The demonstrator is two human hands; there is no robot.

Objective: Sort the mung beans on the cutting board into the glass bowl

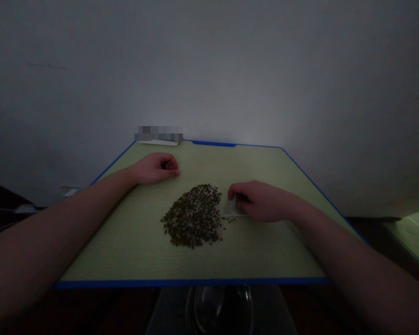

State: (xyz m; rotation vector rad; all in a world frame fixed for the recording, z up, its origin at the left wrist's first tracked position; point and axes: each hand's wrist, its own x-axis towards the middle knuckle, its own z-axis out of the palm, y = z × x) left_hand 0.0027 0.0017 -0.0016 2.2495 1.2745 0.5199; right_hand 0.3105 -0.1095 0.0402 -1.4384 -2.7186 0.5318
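A loose pile of small greenish grains with paler bits [193,216], perhaps mung beans mixed with rice, lies in the middle of the pale table. On its right side, my right hand [265,200] is closed on a clear flat plastic piece with curved markings [231,208], which looks like a protractor. Its straight edge lies close to the tabletop, beside a few stray grains. Beyond the pile to the left, my left hand [156,167] rests on the table. Its fingers are loosely curled in, thumb near the forefinger, and nothing shows between them.
The pale tabletop [132,253] has a blue rim and stands against a grey wall [209,70]. A white-edged object [158,142], partly blurred out, sits at the far left corner. Below the near edge is a rounded shiny glass-like vessel [218,307]. The light is dim.
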